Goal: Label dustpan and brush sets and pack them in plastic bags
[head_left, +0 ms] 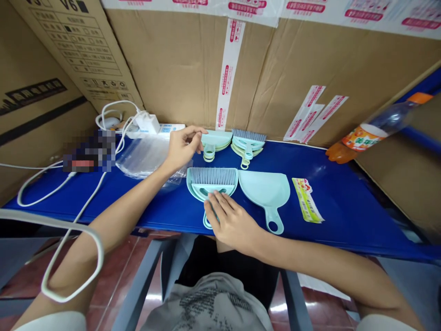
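Observation:
In front of me a mint-green dustpan (pixel 189 185) lies on the table with a grey-bristled hand brush (pixel 212 176) set in it. My right hand (pixel 231 221) rests over the brush's handle end, fingers stretched out and palm down. Farther back, my left hand (pixel 186 145) hovers with fingers loosely bent and nothing visible in them. Its fingertips are by the left edge of a stack of dustpans (pixel 217 138); whether they touch is unclear. Another mint-green dustpan (pixel 264 187) lies bare, right of the first one.
Behind stand stacked brushes and dustpans (pixel 248 142). Clear plastic bags (pixel 141 158) lie left, near a power strip (pixel 172 128) and white cables (pixel 82 209). On the right are a green-yellow packet (pixel 307 201) and a tilted orange drink bottle (pixel 367 133). A cardboard wall (pixel 186 64) closes the back.

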Demonstrator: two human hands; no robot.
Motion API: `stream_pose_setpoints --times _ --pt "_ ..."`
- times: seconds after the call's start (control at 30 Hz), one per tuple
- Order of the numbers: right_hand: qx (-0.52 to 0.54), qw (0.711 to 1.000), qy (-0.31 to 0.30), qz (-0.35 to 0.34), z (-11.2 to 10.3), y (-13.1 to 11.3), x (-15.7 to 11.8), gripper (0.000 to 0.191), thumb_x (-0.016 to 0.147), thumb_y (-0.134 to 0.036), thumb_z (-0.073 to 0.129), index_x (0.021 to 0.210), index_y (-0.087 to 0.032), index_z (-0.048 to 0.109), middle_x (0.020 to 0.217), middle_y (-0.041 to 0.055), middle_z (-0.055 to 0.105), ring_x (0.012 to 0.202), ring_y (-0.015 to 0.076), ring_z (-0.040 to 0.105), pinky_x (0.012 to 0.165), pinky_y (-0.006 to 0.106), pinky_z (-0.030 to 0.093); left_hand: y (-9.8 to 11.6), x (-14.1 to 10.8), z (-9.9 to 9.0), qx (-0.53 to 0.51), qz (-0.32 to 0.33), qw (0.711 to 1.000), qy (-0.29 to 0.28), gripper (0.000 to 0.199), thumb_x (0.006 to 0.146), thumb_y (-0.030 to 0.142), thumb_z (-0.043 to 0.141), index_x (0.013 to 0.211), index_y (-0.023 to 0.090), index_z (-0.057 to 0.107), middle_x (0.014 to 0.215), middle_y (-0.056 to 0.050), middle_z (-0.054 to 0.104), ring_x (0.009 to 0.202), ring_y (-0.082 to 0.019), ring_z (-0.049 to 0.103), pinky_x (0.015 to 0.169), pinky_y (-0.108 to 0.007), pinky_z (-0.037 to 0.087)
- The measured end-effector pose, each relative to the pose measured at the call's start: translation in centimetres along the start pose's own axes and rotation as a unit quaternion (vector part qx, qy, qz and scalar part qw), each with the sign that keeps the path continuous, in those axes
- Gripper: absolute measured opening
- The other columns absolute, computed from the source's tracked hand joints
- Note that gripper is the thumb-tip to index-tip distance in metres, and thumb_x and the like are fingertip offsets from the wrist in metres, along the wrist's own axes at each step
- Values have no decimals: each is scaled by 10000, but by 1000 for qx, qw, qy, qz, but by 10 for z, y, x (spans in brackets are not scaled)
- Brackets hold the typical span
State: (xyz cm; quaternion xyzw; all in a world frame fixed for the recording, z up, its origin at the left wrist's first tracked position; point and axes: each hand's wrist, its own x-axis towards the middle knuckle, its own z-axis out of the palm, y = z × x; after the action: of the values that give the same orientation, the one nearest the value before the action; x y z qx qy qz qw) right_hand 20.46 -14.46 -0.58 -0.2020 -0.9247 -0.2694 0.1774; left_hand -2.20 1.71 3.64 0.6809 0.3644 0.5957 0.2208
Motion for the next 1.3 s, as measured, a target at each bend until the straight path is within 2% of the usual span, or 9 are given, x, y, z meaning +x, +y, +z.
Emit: stream_pose_setpoints --times 0.3,0.47,0.63,0.7,0.77,0.9,1.0,1.13,1.3 --pt "-13 999 40 -16 -5 4 -2 353 1033 -97 554 1285 56 749 1307 278 785 1221 363 789 1046 459 664 1 -1 2 12 -10 1000 -11 304 1013 499 682 952 217 777 577 15 696 449 -105 638 485 -219 514" --pt "-8 1000 6 -20 3 1 -4 421 1005 -114 625 1362 97 697 1388 332 726 1314 387 741 1142 494 614 0 -3 2 26 -8 1000 -15 284 1019 466 667 979 213 789 586 12 710 461 -106 654 494 -211 525" --pt "119 987 -112 2 -42 15 1 617 887 -71 734 1476 77 620 1519 340 642 1432 385 660 1190 471 577 -1 -3 1 27 -8 999 -22 268 1019 428 657 1004 199 797 587 8 708 462 -107 656 495 -209 536" --pt "177 978 -106 4 -65 38 8 636 872 -66 727 1496 0 628 1553 266 651 1434 344 657 1175 435 581 -2 -3 2 26 -11 999 -24 264 1014 427 664 1006 200 798 588 8 710 460 -109 657 494 -211 542" --pt "178 978 -69 80 -75 71 17 493 939 -24 630 1421 -107 691 1457 174 738 1329 282 710 1097 416 605 -2 -3 2 26 -10 999 -26 257 1009 425 672 994 202 799 584 9 710 455 -110 657 487 -209 540" --pt "130 948 -89 276 -42 143 22 224 958 -86 657 1132 -160 779 1144 123 793 1067 289 728 863 389 563 0 -4 4 32 -3 999 -21 274 1005 448 683 967 201 795 573 8 709 443 -109 648 480 -209 528" --pt "172 923 -126 321 -2 178 10 108 930 -185 761 1029 -149 789 1055 113 726 853 225 669 797 350 494 2 -5 5 35 2 999 -25 288 1010 463 677 963 200 783 569 5 708 443 -118 647 480 -221 527" --pt "194 917 -98 335 26 191 -7 135 958 -202 730 1047 -156 821 1016 86 682 759 184 623 802 350 488 1 -4 6 41 15 998 -42 277 1013 450 662 949 204 772 556 12 695 448 -128 646 487 -234 525" --pt "228 912 -85 329 31 184 -10 170 1002 -206 659 1013 -136 814 1138 124 662 742 165 641 817 380 554 2 -5 5 54 15 998 -38 256 1016 435 662 950 214 773 549 15 691 447 -131 650 490 -235 521"
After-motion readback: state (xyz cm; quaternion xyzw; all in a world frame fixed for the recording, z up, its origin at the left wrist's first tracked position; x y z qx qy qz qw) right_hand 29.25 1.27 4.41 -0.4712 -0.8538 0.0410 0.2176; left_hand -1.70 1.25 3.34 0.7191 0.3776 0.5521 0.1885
